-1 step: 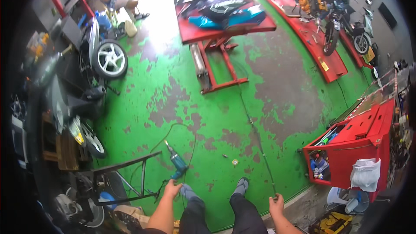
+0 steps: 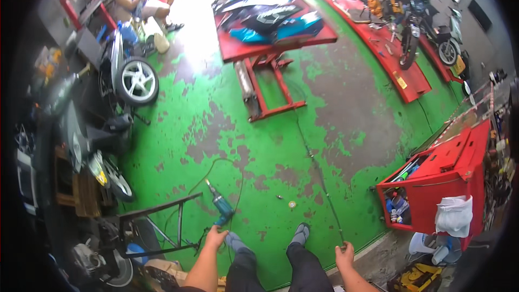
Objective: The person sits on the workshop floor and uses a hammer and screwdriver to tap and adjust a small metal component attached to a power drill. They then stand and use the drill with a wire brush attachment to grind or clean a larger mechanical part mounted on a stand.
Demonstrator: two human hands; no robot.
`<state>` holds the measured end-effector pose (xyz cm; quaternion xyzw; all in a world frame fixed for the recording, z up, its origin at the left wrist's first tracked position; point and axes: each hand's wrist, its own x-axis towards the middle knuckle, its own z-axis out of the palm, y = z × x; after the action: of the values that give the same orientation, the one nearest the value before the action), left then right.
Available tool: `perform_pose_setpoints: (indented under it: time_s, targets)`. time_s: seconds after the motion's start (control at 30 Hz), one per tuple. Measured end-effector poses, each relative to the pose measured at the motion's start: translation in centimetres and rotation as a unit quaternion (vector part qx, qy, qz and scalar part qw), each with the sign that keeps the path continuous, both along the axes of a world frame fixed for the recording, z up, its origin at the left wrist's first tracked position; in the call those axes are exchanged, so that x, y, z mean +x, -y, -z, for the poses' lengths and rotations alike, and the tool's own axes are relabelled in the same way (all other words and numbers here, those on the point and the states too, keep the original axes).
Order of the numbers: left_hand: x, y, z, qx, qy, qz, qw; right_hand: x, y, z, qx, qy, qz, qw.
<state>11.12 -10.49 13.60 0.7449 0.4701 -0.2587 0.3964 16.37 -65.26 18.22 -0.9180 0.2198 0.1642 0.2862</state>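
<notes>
Teal drill [image 2: 220, 204] lies just ahead of nearer left hand [image 2: 215, 237], pointing forward-left. Can't tell whether its fingers, or right hand's [image 2: 344, 254], grip.

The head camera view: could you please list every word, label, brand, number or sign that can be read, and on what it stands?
No text is clear enough to quote.
Dark fairing on the red lift table: pale marking, too blurred to read.
Yellow label on the red ramp: too small to read.
Blue-green drill: no lettering can be made out.
</notes>
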Motion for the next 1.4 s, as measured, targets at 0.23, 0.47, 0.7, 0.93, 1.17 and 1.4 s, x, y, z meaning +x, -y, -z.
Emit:
perform_pose_setpoints:
  time_s: [0.23,0.47,0.7,0.93,1.17,1.4]
  targets:
    - [0.4,5.3,-10.0,0.051,0.065,0.056,0.995,0.4,9.5,-9.8,0.003,0.000,0.063,0.998]
    - [-1.5,3.9,-9.2,-0.067,-0.004,0.038,0.997,-0.7,17.0,-17.5,0.090,-0.024,0.173,0.980]
    - [4.8,1.7,-10.2,-0.118,0.031,0.078,0.989,-2.4,15.1,-17.3,0.090,0.093,0.229,0.965]
    - [11.1,4.0,-16.2,-0.185,0.101,0.126,0.969,4.7,14.9,-26.2,0.112,0.258,0.245,0.928]
    - [9.6,7.6,-17.3,-0.124,0.075,0.087,0.986,19.3,30.1,-41.9,-0.011,0.429,0.299,0.852]
    - [6.2,14.7,-17.5,-0.111,0.053,0.015,0.992,30.8,49.5,-41.9,-0.200,0.277,0.273,0.899]
